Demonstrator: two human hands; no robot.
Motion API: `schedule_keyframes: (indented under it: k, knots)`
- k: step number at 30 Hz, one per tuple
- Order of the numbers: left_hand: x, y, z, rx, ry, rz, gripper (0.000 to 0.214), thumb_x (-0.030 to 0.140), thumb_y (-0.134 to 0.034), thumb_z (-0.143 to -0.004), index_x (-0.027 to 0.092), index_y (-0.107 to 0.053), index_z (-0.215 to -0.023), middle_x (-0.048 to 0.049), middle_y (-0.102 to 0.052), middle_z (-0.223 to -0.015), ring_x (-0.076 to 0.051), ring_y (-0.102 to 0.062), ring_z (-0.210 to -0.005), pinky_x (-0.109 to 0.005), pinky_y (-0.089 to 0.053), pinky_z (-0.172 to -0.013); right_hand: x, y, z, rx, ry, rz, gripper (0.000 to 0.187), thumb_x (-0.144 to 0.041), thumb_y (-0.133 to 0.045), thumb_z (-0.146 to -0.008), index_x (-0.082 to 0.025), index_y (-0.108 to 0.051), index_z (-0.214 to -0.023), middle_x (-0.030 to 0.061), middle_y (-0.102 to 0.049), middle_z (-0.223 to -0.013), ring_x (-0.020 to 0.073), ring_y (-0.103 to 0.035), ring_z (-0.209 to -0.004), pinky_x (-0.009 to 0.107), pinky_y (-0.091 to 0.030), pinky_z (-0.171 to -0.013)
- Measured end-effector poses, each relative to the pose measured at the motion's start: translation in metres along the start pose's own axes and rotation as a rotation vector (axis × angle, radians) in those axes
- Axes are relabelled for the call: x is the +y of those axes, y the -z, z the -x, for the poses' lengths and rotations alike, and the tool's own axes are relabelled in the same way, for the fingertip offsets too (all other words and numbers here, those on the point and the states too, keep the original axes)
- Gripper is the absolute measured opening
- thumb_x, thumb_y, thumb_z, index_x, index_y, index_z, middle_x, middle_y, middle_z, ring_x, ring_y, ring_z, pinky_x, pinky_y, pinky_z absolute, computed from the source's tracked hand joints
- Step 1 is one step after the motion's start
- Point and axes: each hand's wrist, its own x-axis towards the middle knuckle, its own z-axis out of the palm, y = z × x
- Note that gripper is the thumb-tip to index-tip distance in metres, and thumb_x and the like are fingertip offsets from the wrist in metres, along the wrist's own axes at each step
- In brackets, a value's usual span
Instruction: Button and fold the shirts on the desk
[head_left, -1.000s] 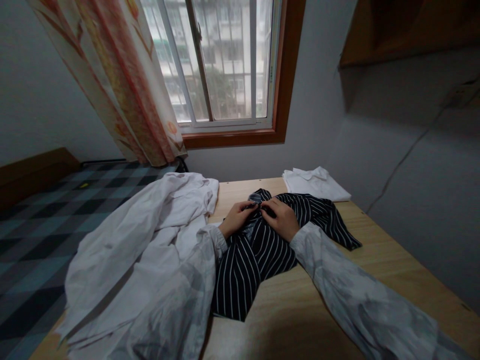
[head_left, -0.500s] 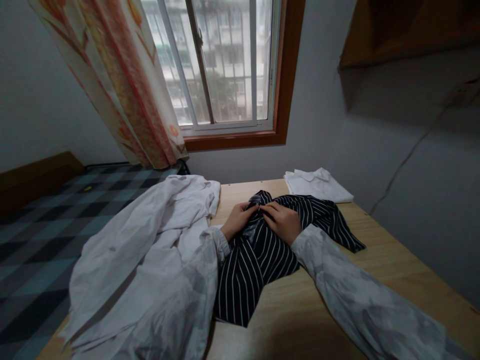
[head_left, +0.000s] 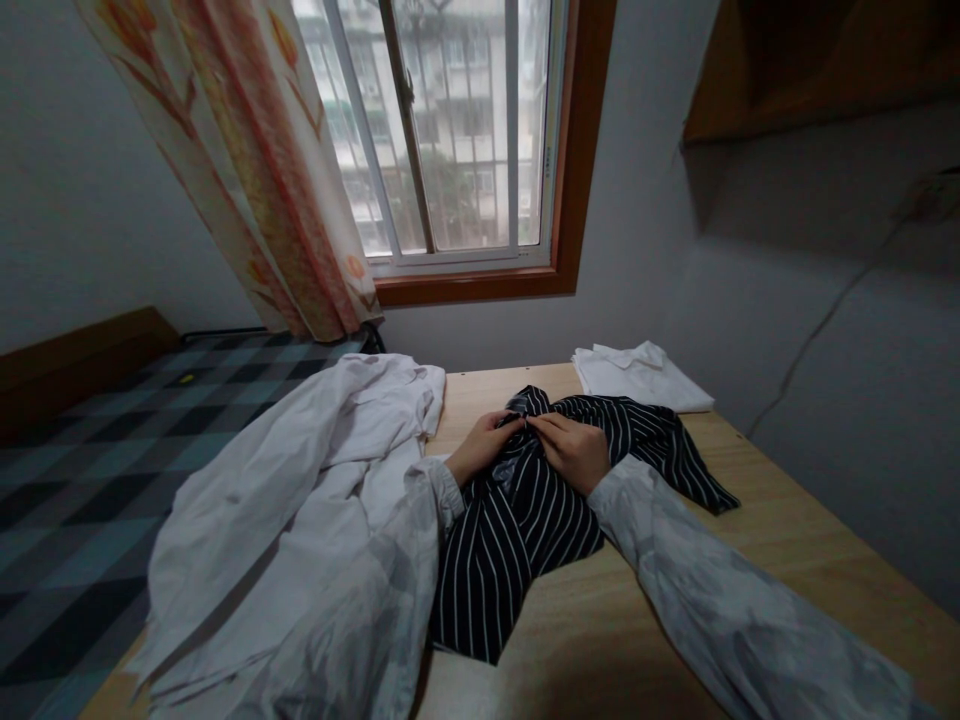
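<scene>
A black shirt with white stripes (head_left: 487, 560) lies spread and rumpled on the wooden table (head_left: 585, 630). At its upper part, near what looks like the collar, my left hand (head_left: 484, 445) pinches the cloth between thumb and fingers. From the other side my right hand (head_left: 574, 448) pinches the same spot, its fingertips almost meeting the left thumb. Any button between the fingertips is too small to make out. One striped sleeve stretches out to the right, beyond my right hand.
Rumpled white clothing (head_left: 300, 500) covers the table's left side, beside my left forearm. A folded white garment (head_left: 641, 375) lies at the back right corner. To the left is a bed with a checked cover (head_left: 75, 480); a window (head_left: 457, 130) and curtain (head_left: 255, 180) are behind.
The view has shifted slightly, so everything sits a little lower and to the right. Both hands keep pinching the shirt at the same place, with only small finger movement.
</scene>
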Motion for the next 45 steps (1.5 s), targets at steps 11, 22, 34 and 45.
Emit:
schedule_keyframes:
  k: [11,22,34,45]
  knots:
    - [0.0031,-0.001,0.0035,-0.039,-0.016,-0.01,0.05,0.059,-0.084,-0.08,0.012,-0.079,-0.096,-0.0062,-0.077,-0.092,-0.02,-0.064,-0.086,-0.034,-0.048,-0.086,0.0,0.0013,-0.0006,-0.002,-0.027,-0.072,0.024,-0.022,-0.058,-0.106,-0.024,-0.074,-0.124,0.0071,-0.08,-0.119,0.0222,-0.077,-0.103,0.03,-0.059,-0.083]
    - [0.0012,-0.002,0.0052,0.058,-0.121,-0.116,0.039,0.05,-0.082,-0.084,0.013,-0.081,-0.098,-0.0088,-0.079,-0.099,-0.022,-0.067,-0.093,-0.036,-0.049,-0.092,-0.001,-0.0015,-0.0078,0.061,-0.266,-0.436,0.014,-0.037,-0.067,-0.1,-0.024,-0.073,-0.1,0.0048,-0.079,-0.092,0.0229,-0.075,-0.081,0.036,-0.061,-0.078]
    - [0.0015,0.0,0.006,0.07,-0.14,-0.243,0.029,0.04,-0.075,-0.088,0.014,-0.081,-0.1,-0.0082,-0.08,-0.097,-0.022,-0.068,-0.09,-0.036,-0.051,-0.089,-0.0005,-0.006,-0.0079,0.03,-0.285,-0.519,0.016,-0.027,-0.069,-0.091,-0.022,-0.074,-0.106,0.0039,-0.077,-0.095,0.0198,-0.071,-0.077,0.035,-0.058,-0.076]
    - [0.0057,-0.0012,0.0076,0.057,-0.102,-0.133,0.03,0.04,-0.081,-0.084,0.014,-0.081,-0.099,-0.0081,-0.08,-0.098,-0.021,-0.067,-0.09,-0.035,-0.049,-0.089,-0.001,-0.0053,-0.0087,0.077,-0.249,-0.516,0.015,-0.023,-0.067,-0.09,-0.022,-0.074,-0.103,0.0052,-0.078,-0.095,0.022,-0.074,-0.084,0.037,-0.061,-0.082]
